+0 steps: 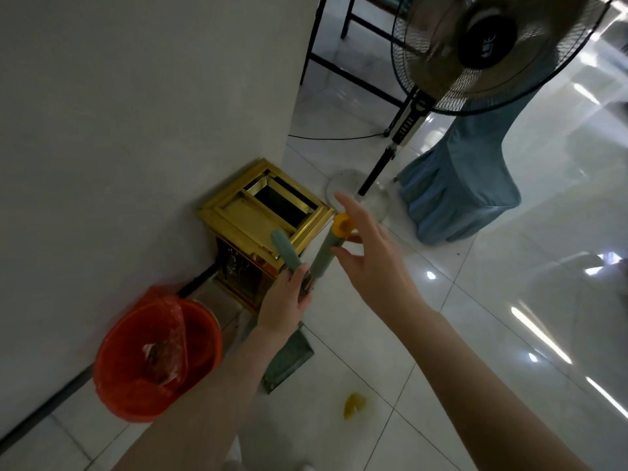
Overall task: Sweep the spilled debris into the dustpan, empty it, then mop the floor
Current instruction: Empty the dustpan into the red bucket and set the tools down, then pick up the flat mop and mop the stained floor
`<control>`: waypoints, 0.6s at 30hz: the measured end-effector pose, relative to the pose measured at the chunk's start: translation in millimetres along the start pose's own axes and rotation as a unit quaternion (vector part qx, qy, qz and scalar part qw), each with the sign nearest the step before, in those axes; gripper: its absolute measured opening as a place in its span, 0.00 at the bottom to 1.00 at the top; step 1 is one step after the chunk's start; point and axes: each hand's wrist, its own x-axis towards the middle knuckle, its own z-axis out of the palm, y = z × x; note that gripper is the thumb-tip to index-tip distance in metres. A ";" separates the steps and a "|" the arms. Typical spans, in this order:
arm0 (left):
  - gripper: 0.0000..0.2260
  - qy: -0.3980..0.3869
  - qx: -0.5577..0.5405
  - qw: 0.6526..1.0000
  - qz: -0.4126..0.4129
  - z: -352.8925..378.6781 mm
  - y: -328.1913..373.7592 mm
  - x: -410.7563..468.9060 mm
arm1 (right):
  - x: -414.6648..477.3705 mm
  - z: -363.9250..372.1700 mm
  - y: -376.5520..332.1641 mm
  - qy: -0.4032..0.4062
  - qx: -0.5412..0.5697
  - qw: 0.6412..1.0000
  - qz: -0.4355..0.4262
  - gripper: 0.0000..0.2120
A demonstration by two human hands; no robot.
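My left hand (289, 300) grips two grey-green handles together. One is a plain handle (284, 249). The other handle (324, 256) ends in a yellow cap (341, 226). My right hand (370, 253) is spread open right beside the yellow cap, fingers around it without closing. Below my left forearm the dark green dustpan (289, 360) stands on the floor tiles. A yellow scrap of debris (353, 405) lies on the tile in front of the dustpan.
A red bucket (204, 334) lined with a red bag stands by the white wall (136, 113). A gold bin (261, 215) stands at the wall corner. A standing fan (475, 49), its cord, a chair in a blue cover (455, 185) and black table legs fill the back.
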 end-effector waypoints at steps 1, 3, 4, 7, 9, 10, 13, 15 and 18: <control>0.26 -0.003 0.004 1.000 -0.004 -1.4 0.9 -1.2 | -1.3 0.4 -0.3 -0.003 0.000 1.000 0.007 0.32; 0.27 -0.015 0.018 1.000 -0.011 -5.0 3.4 -2.7 | -2.7 -0.1 -2.9 -0.011 -0.005 1.000 0.015 0.32; 0.28 -0.027 0.024 0.999 -0.014 -6.9 4.4 -2.8 | -3.4 -0.7 -4.4 -0.014 -0.007 1.000 0.016 0.32; 0.31 -0.057 0.036 0.997 -0.022 -18.2 10.3 -5.3 | -7.4 -4.4 -4.8 -0.013 -0.015 1.000 0.012 0.33; 0.27 -0.052 0.042 0.998 -0.016 -31.7 15.6 -8.8 | -12.8 -7.9 -4.3 -0.007 -0.019 1.000 0.015 0.33; 0.24 -0.046 0.047 0.998 -0.014 -40.4 18.2 -10.8 | -16.3 -10.1 -4.1 -0.001 -0.022 1.000 0.019 0.34; 0.20 -0.044 0.083 0.995 -0.022 -70.2 20.2 -21.1 | -31.9 -17.4 -5.0 0.030 -0.039 0.999 0.015 0.32; 0.19 -0.044 0.105 0.992 -0.045 -92.1 16.9 -33.5 | -44.4 -20.2 -10.2 0.047 -0.054 0.997 -0.002 0.28; 0.16 -0.009 0.131 0.988 -0.077 -131.0 14.1 -62.1 | -59.5 -16.1 -27.2 0.026 -0.059 0.996 -0.061 0.20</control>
